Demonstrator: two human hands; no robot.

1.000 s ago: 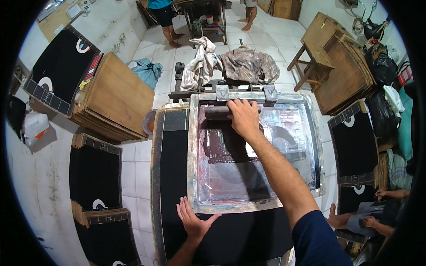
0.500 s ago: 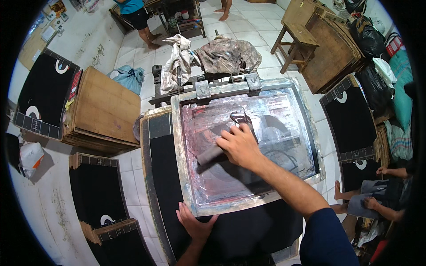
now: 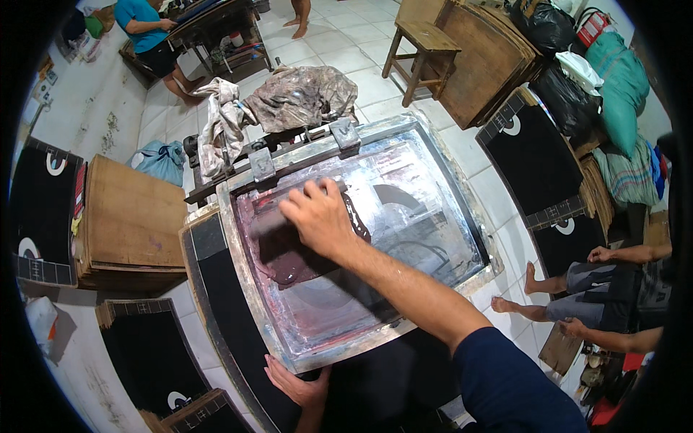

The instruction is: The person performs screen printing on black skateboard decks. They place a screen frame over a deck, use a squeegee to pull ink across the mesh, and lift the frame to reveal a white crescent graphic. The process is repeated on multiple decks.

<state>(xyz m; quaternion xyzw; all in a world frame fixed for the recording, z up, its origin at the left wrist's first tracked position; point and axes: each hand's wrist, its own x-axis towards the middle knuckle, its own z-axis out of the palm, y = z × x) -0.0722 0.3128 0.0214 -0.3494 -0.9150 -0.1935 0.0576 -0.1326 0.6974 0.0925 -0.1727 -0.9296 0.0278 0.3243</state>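
Note:
A silk-screen frame (image 3: 250, 303) with a pale, stained rim lies before me over a black sheet (image 3: 238, 289) on a board. My right hand (image 3: 317, 219) is closed around a grey squeegee (image 3: 271, 221), partly hidden by the fingers and blurred, at the far left of the mesh. Dark maroon ink (image 3: 292, 265) is spread wet on the mesh just on the near side of the squeegee. At the frame's near left corner, my left hand (image 3: 299, 386) grips the rim with its fingers. Curved shapes show through the mesh to the right.
Two metal clamps (image 3: 263, 166) hold the frame's far side, with stained rags (image 3: 299, 97) behind. Stacked boards (image 3: 133, 216) stand left, printed black sheets (image 3: 148, 353) nearer. At right are a wooden stool (image 3: 426, 50), more black sheets (image 3: 534, 159) and a seated person (image 3: 606, 289).
My right hand has pushed the squeegee to the far left of the mesh, and maroon ink now covers that area. My left hand stays on the corner. The view has shifted to the right.

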